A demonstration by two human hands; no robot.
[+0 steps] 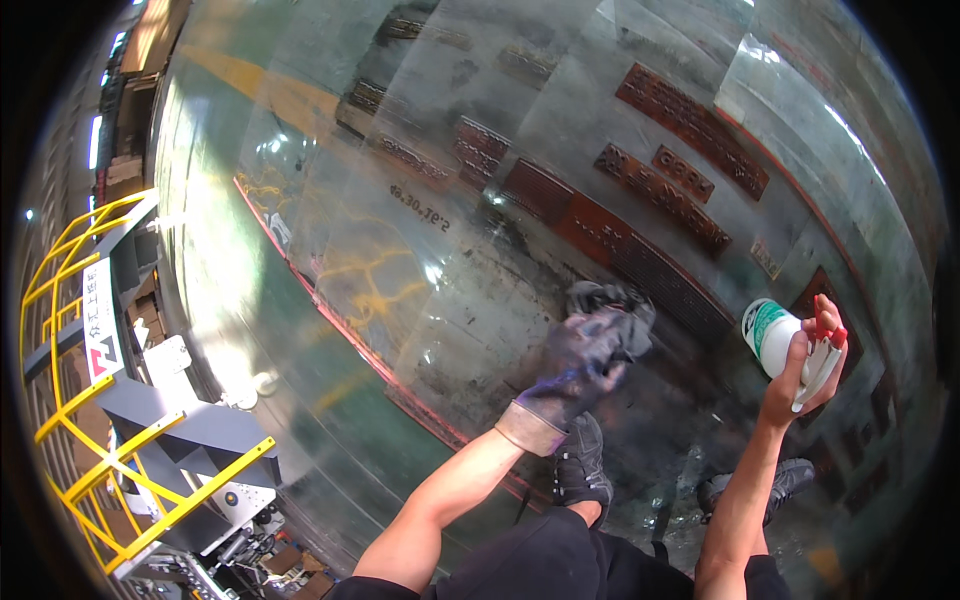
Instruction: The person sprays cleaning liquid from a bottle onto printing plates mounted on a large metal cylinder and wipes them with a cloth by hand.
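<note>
I stand on a large shiny metal sheet [400, 290]. My left hand [575, 370] wears a dirty dark glove and presses a crumpled grey rag [612, 305] onto the sheet, slightly blurred. My bare right hand [805, 375] holds a white spray bottle [770, 335] with a red trigger [832, 338], raised to the right of the rag. My two dark shoes [580, 460] show below my hands.
Rusty cut-out patterns [660, 190] run across the sheet beyond the rag. A yellow railing [70, 330] and a grey machine frame [190, 440] stand at the left, past the sheet's edge. Yellow marks [375, 285] streak the metal.
</note>
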